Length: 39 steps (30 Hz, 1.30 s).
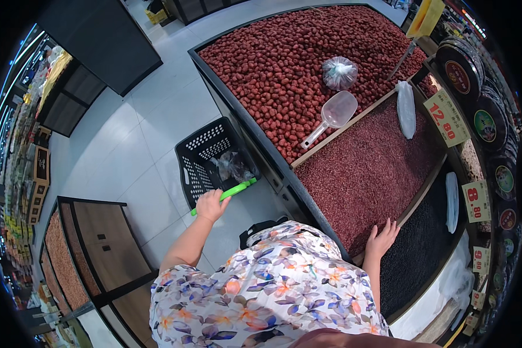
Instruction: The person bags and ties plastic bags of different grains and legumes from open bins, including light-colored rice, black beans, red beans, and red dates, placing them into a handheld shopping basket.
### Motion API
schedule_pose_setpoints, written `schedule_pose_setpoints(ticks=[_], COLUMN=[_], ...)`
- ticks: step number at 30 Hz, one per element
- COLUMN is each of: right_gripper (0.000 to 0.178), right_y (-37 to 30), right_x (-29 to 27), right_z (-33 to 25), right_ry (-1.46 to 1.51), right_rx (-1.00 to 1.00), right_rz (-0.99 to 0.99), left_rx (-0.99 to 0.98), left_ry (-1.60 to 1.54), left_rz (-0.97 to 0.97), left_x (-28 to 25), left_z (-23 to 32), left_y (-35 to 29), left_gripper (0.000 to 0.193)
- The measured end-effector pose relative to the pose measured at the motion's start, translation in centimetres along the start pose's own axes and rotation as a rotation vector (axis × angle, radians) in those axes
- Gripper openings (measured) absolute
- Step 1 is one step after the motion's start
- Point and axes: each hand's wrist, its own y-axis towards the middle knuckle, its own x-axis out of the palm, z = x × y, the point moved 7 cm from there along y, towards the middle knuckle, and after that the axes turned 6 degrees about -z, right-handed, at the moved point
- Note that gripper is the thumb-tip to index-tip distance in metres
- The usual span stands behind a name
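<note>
My left hand (pixel 209 205) is closed around the bright green handle (pixel 236 189) of a black shopping basket (pixel 194 165). Inside the basket lies a clear plastic bag (pixel 232 167); what it holds is hard to make out. At the right, my right hand (pixel 381 238) has its fingers stretched out and holds nothing. It hovers over or rests at the divider between the small dark red beans (pixel 362 168) and the black beans (pixel 417 243); contact cannot be told. A clear plastic scoop (pixel 338 110) with a long handle lies across the edge of the red dates (pixel 272 87).
A knotted clear bag (pixel 339 73) sits on the dates. White plastic bag bundles lie by the beans, one (pixel 406 110) upper, one (pixel 451 203) lower. Price cards (pixel 448 118) and round dark tins (pixel 459 76) line the right. Another wooden bin (pixel 107 243) stands at left on the tiled floor (pixel 116 156).
</note>
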Motion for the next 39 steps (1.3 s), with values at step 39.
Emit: schedule_pose_setpoints(ticks=[39], right_gripper=[0.056], right_y=[-0.4], right_x=[-0.8], right_z=[1.2], right_ry=[0.146], right_rx=[0.078], right_rz=[-0.042], left_rx=[1.518], left_ry=[-1.331], left_rz=[-0.806], left_x=[-34.6], left_z=[39.1], left_y=[-5.7], left_gripper=[0.043])
